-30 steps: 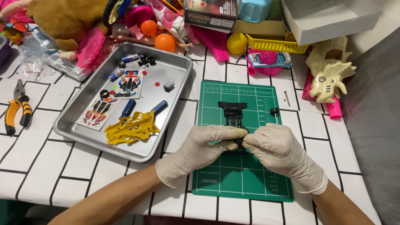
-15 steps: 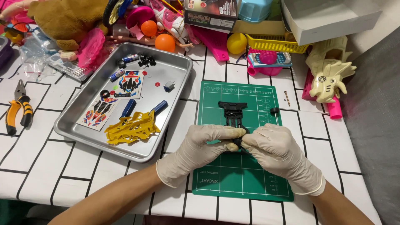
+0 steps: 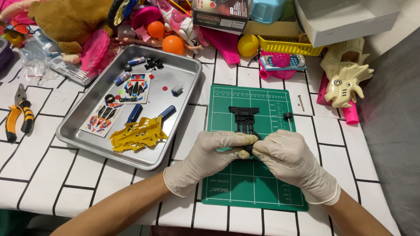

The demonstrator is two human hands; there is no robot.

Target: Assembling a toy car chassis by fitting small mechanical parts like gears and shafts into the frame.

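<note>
Both gloved hands meet over a green cutting mat. My left hand and my right hand pinch the near end of a black plastic toy-car chassis, which lies flat on the mat and stretches away from me. The part of the chassis under my fingertips is hidden. A small black piece lies on the mat to the right of the chassis.
A metal tray on the left holds a yellow car body, sticker sheets, blue parts and small black bits. Orange-handled pliers lie far left. Toys, balls, boxes and a yellow basket crowd the back edge.
My hands have shifted only slightly on the chassis end; the fingertips have pressed closer together. Nothing else has moved.
</note>
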